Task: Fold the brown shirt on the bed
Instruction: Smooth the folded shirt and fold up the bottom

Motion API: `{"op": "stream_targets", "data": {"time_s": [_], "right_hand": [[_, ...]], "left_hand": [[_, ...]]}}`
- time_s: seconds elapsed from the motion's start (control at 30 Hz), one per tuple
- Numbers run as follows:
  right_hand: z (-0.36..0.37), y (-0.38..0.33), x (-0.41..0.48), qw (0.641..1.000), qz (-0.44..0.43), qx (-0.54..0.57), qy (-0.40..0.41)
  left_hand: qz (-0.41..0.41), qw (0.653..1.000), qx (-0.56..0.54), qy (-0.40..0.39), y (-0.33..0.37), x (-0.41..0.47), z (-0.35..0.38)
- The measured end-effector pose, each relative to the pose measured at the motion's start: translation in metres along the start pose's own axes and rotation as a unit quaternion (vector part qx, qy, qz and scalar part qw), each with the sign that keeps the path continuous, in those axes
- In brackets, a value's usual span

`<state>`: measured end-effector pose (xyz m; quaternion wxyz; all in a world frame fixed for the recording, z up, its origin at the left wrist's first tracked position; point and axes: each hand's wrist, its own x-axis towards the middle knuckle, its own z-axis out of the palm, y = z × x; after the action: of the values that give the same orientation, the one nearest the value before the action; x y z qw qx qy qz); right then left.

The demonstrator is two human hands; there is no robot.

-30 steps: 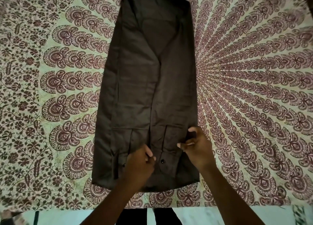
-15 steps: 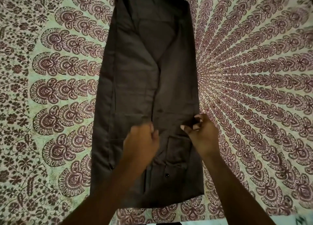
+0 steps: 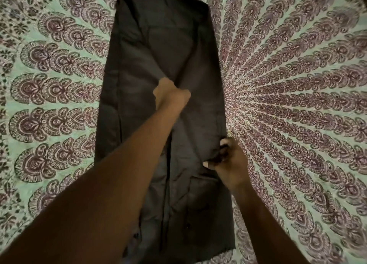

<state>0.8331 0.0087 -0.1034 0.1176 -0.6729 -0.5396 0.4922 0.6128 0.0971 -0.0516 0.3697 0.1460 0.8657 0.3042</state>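
Brown shirt [image 3: 139, 65] lies flat on the patterned bedsheet [image 3: 297, 85]. It makes a narrow strip, long axis running straight away from us, hem end nearest. Our left hand [image 3: 171, 96] curls into cloth at the centre and our right hand [image 3: 228, 160] pinches the right edge, probably to pull the panel taut and smooth.

I'm working from a single view, the head camera: wide-angle, worn high, facing forward and steeply down onto the bed [image 3: 297, 108]. It sits close, so the brown shirt [image 3: 139, 65] spans the frame from 12 to 6 o'clock, with bed showing either side out to 3 and 9 o'clock.
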Motion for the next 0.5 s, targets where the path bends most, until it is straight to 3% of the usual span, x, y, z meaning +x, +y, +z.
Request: {"op": "stream_targets", "data": {"time_s": [0.2, 0.3, 0.4, 0.5], "right_hand": [[-0.007, 0.006, 0.000, 0.998, -0.019, 0.031, -0.056], [-0.013, 0.002, 0.000, 0.997, -0.022, 0.020, -0.075], [-0.017, -0.001, -0.002, 0.996, -0.042, -0.006, -0.080], [-0.024, -0.005, -0.001, 0.989, -0.080, -0.055, -0.108]], "left_hand": [[0.051, 0.989, -0.121, 0.074, -0.020, 0.008, -0.001], [0.078, 0.992, -0.067, 0.076, -0.024, 0.008, -0.002], [0.162, 0.982, 0.047, 0.084, -0.034, 0.009, -0.002], [0.193, 0.976, 0.077, 0.072, -0.046, 0.003, -0.001]]}}
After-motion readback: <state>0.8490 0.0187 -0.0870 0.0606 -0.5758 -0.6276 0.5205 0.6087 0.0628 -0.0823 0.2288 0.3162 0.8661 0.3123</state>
